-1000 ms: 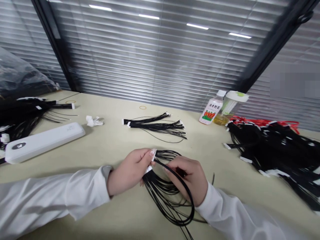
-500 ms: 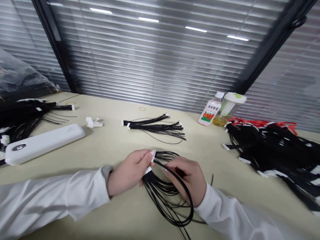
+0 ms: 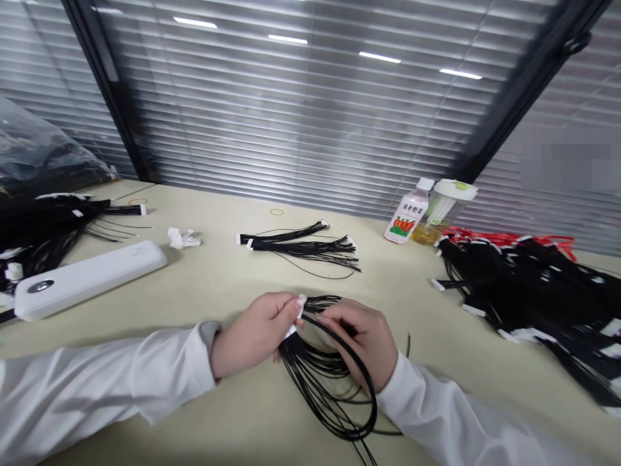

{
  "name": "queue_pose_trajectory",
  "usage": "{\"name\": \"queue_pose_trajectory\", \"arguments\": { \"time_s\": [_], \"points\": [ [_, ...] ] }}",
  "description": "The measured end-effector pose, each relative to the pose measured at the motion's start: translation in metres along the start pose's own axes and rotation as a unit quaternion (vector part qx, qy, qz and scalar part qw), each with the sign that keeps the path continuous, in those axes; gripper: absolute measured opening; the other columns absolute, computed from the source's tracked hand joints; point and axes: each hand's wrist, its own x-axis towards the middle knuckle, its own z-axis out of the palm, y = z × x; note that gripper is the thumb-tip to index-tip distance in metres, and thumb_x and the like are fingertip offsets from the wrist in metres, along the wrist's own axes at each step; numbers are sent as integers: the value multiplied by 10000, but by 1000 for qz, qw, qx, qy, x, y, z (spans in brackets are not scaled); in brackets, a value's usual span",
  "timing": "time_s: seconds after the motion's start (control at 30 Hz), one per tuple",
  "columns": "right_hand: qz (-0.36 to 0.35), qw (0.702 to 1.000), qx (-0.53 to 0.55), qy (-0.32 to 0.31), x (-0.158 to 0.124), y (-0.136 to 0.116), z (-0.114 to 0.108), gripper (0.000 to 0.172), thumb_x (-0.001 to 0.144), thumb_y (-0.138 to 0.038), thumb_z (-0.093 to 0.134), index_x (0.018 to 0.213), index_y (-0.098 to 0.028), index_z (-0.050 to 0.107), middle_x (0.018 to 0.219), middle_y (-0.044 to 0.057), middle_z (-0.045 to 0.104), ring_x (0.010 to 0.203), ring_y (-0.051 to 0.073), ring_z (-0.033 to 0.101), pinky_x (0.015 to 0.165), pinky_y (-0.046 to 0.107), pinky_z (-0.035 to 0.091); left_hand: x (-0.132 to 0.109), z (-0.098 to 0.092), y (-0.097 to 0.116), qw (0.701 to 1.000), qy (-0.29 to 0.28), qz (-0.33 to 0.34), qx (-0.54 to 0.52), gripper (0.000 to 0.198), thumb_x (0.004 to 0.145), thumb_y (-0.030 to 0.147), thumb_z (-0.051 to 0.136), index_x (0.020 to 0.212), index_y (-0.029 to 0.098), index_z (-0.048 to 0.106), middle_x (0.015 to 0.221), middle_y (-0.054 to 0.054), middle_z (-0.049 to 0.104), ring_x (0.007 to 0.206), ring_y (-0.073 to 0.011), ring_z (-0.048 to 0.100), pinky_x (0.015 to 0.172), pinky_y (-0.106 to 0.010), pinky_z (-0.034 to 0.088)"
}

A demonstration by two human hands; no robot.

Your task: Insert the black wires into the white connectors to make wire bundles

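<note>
My left hand is closed on the white connector end of a black wire harness, with the thumb pressed on top. From there many thin black wires fan out and loop down toward the table's near edge. My right hand is closed around some of these wires just right of the connectors, its thumb and forefinger pinched together. A thicker black loop passes in front of the right fingers. What lies inside the right palm is hidden. Beyond the hands, more black wire harnesses with white ends lie on the table.
A white power bank and a crumpled tissue lie at left, near a pile of black harnesses. At the back right stand a juice bottle and a lidded cup. A large harness heap covers the right side.
Both hands keep their hold on the harness. My left hand has shifted slightly right, bringing the connector end closer to the right fingers, and the loose wires have swayed a little.
</note>
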Motion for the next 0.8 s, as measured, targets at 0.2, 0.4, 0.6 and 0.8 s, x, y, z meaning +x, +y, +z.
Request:
{"name": "queue_pose_trajectory", "arguments": {
  "time_s": [0.2,0.4,0.6,0.8],
  "points": [
    [-3,1000,-9,-1,0,1,0,155,799,-187,505,681,-152,600,608,4,539,575,88,482,540,196,365,-1,0,-1,1000,-9,12,10,376,835,461,292,684,148,439,429,61,394,342,-52,399,353,-155,321],
    [-10,1000,-13,-16,1,0,1,167,804,-191,492,678,-147,592,601,5,532,565,87,473,525,194,355,0,0,-1,1000,-8,16,13,367,835,454,301,683,150,437,428,64,389,340,-49,394,355,-153,321],
    [-29,999,-2,-27,2,0,0,183,813,-178,481,671,-135,588,596,11,529,569,82,473,532,182,358,1,0,-2,1000,-14,19,18,370,837,452,293,675,151,435,419,62,391,350,-55,403,367,-157,324],
    [-46,998,-30,-28,0,-2,0,177,812,-173,471,667,-141,568,601,6,512,560,80,451,534,181,349,-1,-1,0,999,-20,21,31,377,837,457,290,658,154,425,425,59,399,369,-61,409,397,-175,344]
  ]
}}
